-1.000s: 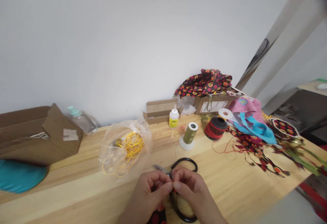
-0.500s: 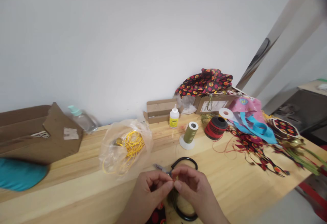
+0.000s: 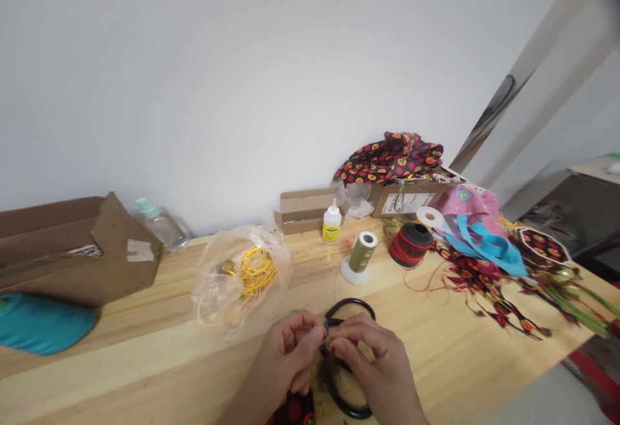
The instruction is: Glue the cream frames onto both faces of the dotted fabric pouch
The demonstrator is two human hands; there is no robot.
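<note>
Desk (image 3: 159,360): pale wood
Left hand (image 3: 292,354): thumb pressed against forefinger, contents hidden from here
Right hand (image 3: 372,352): pinching a tiny reddish piece (image 3: 332,348)
Red-dotted black cloth (image 3: 297,408): beneath left hand
Scissors (image 3: 335,397): under both hands

The wooden table (image 3: 450,360) bears scissors (image 3: 353,300), a green spool (image 3: 362,255) and a yellow-labelled bottle (image 3: 331,225).

The cloth (image 3: 294,410) is black, red-dotted — the scissor handles (image 3: 351,413) black.

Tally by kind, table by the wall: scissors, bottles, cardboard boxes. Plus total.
Scissors: 1
Bottles: 2 (yellow-labelled bottle, mint-topped bottle)
Cardboard boxes: 3 (left box, middle box, right box)
Total: 6
</note>
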